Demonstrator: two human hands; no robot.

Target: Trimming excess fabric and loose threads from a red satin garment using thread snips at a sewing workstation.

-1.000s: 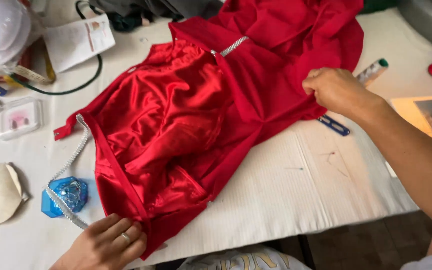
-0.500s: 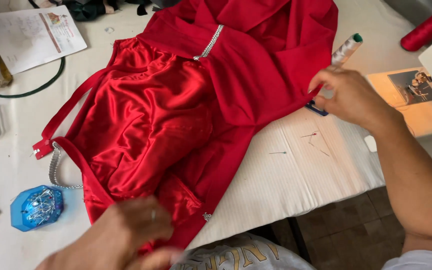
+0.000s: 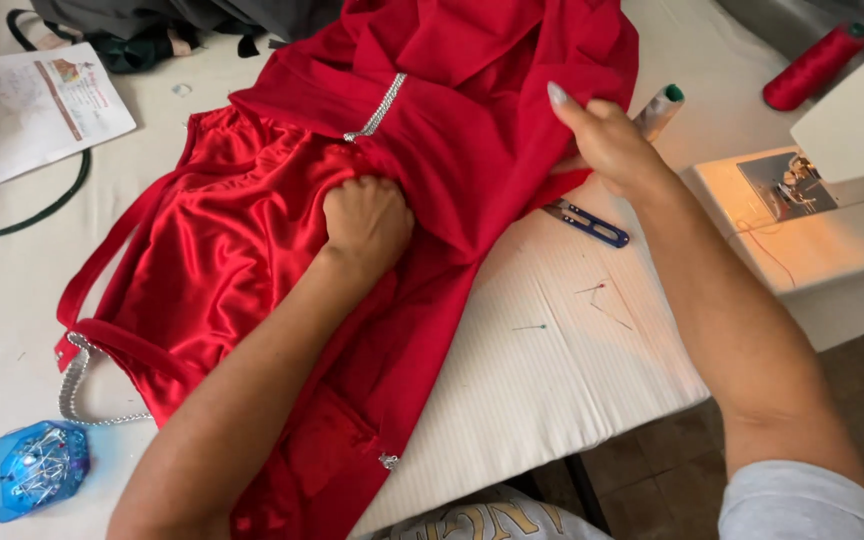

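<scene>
now the left hand, moved up from the lower frame edge, fists the red satin garment at centre; the right hand keeps pinching its edge, upper right

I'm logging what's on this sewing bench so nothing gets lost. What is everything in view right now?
red garment: one, shiny red satin, spread across the table's middle
silver trim: one strip, on the garment's upper part
silver chain strap: one, at the garment's lower left edge
pin box: one, clear blue, bottom left
thread snips: one, dark blue, right of the garment
thread spool: one, red, top right
sewing machine: one, white, lit, right edge
printed sheet: one, white, top left
cable: one, dark green, left side
table: one, white
left hand: fist pressed into the garment's middle
right hand: pinching the garment's right edge
</scene>
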